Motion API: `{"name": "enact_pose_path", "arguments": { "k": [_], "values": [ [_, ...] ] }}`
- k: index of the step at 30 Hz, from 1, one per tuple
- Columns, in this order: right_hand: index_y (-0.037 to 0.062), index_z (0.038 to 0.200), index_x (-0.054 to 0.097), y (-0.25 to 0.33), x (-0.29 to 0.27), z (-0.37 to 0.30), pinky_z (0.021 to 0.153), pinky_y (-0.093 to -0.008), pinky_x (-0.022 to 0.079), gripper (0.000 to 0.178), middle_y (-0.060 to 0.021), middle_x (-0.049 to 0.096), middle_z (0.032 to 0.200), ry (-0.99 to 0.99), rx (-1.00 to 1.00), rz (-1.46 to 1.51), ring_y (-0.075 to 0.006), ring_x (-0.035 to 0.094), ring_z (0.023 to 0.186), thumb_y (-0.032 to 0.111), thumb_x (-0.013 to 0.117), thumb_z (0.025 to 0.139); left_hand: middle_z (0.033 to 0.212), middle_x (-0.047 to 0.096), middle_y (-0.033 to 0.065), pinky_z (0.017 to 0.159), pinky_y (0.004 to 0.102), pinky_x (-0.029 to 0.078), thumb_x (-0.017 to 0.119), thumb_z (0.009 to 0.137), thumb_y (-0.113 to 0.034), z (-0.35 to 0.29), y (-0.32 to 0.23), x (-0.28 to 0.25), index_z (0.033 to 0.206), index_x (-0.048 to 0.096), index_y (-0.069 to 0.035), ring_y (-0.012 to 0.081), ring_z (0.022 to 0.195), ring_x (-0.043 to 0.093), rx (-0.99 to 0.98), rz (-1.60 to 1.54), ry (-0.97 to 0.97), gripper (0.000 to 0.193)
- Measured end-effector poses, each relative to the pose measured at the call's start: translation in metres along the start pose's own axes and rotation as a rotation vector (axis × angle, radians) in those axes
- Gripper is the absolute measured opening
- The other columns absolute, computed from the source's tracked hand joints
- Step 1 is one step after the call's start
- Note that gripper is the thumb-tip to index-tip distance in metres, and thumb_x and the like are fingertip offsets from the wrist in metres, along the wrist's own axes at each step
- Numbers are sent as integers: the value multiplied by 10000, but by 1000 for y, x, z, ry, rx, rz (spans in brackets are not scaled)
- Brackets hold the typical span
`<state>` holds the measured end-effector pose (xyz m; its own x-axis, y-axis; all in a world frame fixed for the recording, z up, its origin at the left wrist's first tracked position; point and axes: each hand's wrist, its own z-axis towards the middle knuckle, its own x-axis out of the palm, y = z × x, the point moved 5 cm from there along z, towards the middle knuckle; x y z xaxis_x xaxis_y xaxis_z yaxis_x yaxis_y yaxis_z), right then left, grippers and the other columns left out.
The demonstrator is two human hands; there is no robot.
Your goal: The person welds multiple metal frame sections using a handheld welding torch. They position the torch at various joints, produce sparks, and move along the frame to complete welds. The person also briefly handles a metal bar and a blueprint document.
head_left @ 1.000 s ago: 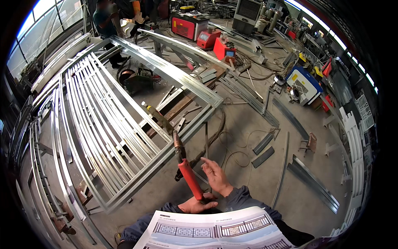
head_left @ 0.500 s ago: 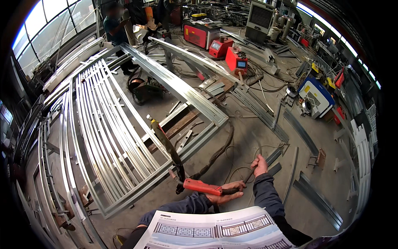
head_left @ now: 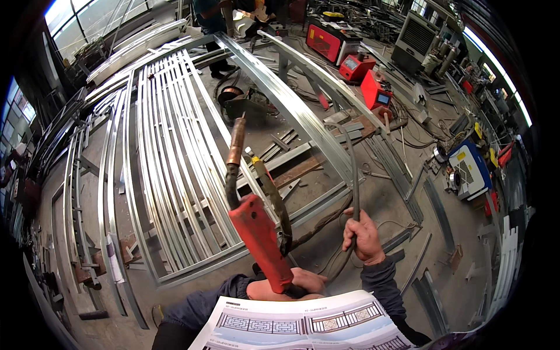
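Observation:
My left hand [head_left: 309, 281] is closed around the lower end of a welding torch [head_left: 259, 242]. Its red handle stands tilted up, with the copper-coloured nozzle [head_left: 236, 142] at the top. To the right, my right hand [head_left: 365, 236] grips the torch's dark cable [head_left: 355, 178], which loops above the fist and hangs below it. A sheet printed with railing pictures [head_left: 274, 315] covers part of both forearms at the lower edge. Just behind the torch is a dark wrapped lead with a yellow end [head_left: 270, 189]. Beyond lies a metal frame [head_left: 201, 264] holding several long silver bars [head_left: 184, 157].
Red machines [head_left: 376, 90] stand at the back right, and a blue-and-white machine [head_left: 468, 169] at the right. A wire spool [head_left: 232, 93] sits beyond the frame. Another person [head_left: 211, 20] stands at the back. Metal lengths [head_left: 438, 213] and cables lie across the floor.
The torch has swung from lying nearly level to upright, its nozzle now pointing up and away. My right hand has risen slightly with the cable. The view has shifted, moving the scene rightward.

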<state>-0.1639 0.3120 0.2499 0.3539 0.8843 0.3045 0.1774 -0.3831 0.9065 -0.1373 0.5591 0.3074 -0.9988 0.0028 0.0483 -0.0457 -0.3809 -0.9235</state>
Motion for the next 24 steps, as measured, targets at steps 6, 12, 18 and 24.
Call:
{"name": "enact_pose_path", "arguments": {
  "k": [6,12,18,24],
  "values": [
    [38,1191,631,-136,109,59,622,-362,579,383,-86,704,838,241,508,-355,-221,722,681,415,670,1137,765,640,196,674,456,554,644,1095,-142,-98,-67,-51,828,612,45,316,665,646,-150,-76,-640,327],
    [-21,1031,693,-87,227,100,770,-491,574,580,-248,741,880,779,20,-968,-443,737,836,552,656,1111,629,565,118,520,367,419,677,1078,-239,-220,-122,-40,847,558,-10,209,522,496,-133,-213,-1347,347],
    [-19,1696,310,-55,340,109,1086,-456,548,935,-323,588,1524,1078,-67,-431,-408,689,1318,637,621,1107,657,622,18,543,289,431,744,1053,-240,-242,-110,-36,860,620,-43,109,582,563,-793,123,-1536,303],
    [29,1611,387,-133,425,123,797,-367,636,663,-145,669,1250,795,335,-160,-223,745,976,393,670,1135,902,761,274,754,521,555,783,1050,-324,-249,-1,-87,1084,765,-6,513,882,732,-1035,410,-1488,321]
  ]
}}
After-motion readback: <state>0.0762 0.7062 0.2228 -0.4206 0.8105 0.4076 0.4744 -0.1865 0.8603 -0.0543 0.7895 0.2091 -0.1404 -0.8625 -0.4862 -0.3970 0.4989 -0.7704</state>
